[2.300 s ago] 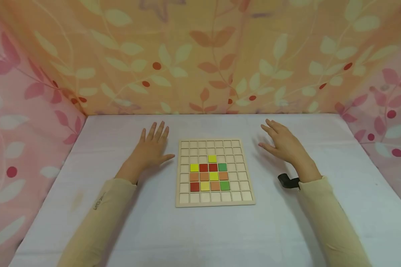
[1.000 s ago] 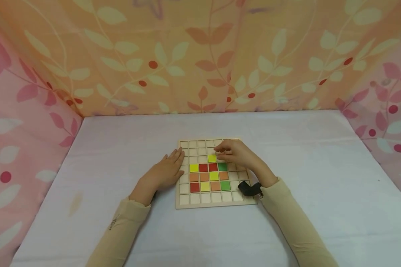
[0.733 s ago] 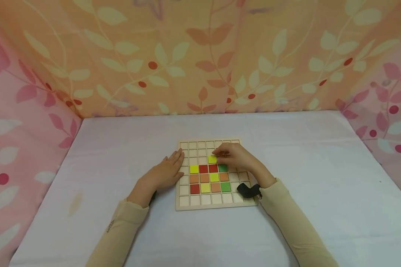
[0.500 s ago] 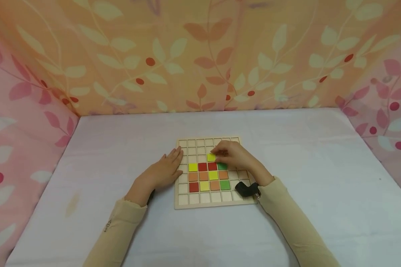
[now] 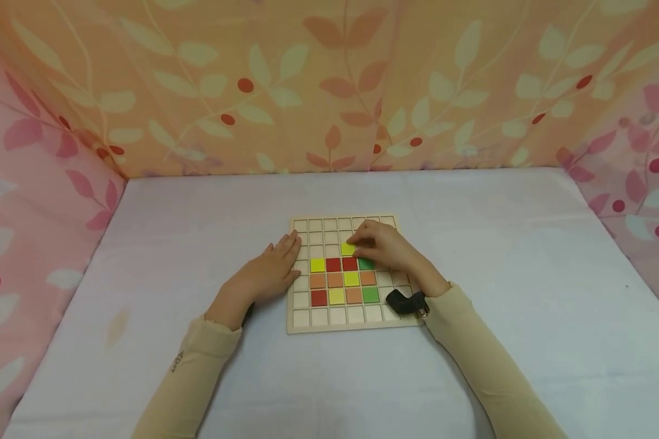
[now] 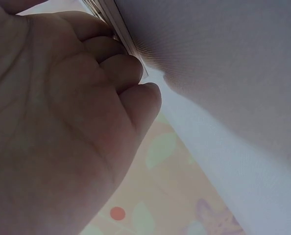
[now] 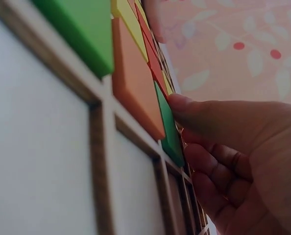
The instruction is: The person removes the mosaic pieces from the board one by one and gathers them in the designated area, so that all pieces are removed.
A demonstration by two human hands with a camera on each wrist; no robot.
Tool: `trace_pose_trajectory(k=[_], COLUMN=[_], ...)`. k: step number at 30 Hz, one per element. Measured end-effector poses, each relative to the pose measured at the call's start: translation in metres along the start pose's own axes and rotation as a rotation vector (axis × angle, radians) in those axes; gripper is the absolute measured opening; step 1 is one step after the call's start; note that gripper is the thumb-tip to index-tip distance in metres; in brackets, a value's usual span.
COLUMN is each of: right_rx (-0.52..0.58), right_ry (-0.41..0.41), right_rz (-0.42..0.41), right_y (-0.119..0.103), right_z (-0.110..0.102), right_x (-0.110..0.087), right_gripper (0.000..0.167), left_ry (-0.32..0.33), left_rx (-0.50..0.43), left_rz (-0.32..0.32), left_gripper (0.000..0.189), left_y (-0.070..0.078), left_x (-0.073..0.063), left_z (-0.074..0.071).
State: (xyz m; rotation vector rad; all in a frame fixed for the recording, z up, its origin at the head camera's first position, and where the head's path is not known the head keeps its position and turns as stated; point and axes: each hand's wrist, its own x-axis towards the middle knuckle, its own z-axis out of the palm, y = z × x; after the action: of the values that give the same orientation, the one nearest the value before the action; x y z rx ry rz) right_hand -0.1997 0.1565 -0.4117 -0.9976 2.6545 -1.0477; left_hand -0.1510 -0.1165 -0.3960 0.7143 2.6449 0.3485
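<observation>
Pinching board's (image 5: 302,316) topmost yellow tile (image 5: 347,249) with right hand (image 5: 388,249); touching board's left edge with left hand (image 5: 266,272), fingers now together.

A yellow square tile (image 5: 346,249) lies on a gridded board (image 5: 337,315).

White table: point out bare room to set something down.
Bare: tabletop between left sleeve and right sleeve, nearer than the board; the strip between board and floral backdrop; outside either sleeve. Crowded: the board's middle, coloured tiles with right hand pinching the top yellow tile; the board's left edge, touched by left hand.
</observation>
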Motion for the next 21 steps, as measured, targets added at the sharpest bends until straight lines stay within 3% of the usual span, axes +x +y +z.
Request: trace_pose_trajectory(k=[10,21], right_rx=[-0.008,0.007], right_ry=[-0.002,-0.009], right_rz=[-0.024,0.007], right_y=[0.0015,-0.0028], right_z=[-0.002,-0.0003], right_x=[0.0017,0.002], right_gripper=[0.019,0.018], left_ry=[0.002,-0.001], left_rx=[0.006,0.005], left_rz=[0.009,0.002], left_gripper=[0.067,0.068], left_y=[-0.0005,0.0028], left_x=[0.0018,-0.0005], left_z=[-0.0036,-0.0048])
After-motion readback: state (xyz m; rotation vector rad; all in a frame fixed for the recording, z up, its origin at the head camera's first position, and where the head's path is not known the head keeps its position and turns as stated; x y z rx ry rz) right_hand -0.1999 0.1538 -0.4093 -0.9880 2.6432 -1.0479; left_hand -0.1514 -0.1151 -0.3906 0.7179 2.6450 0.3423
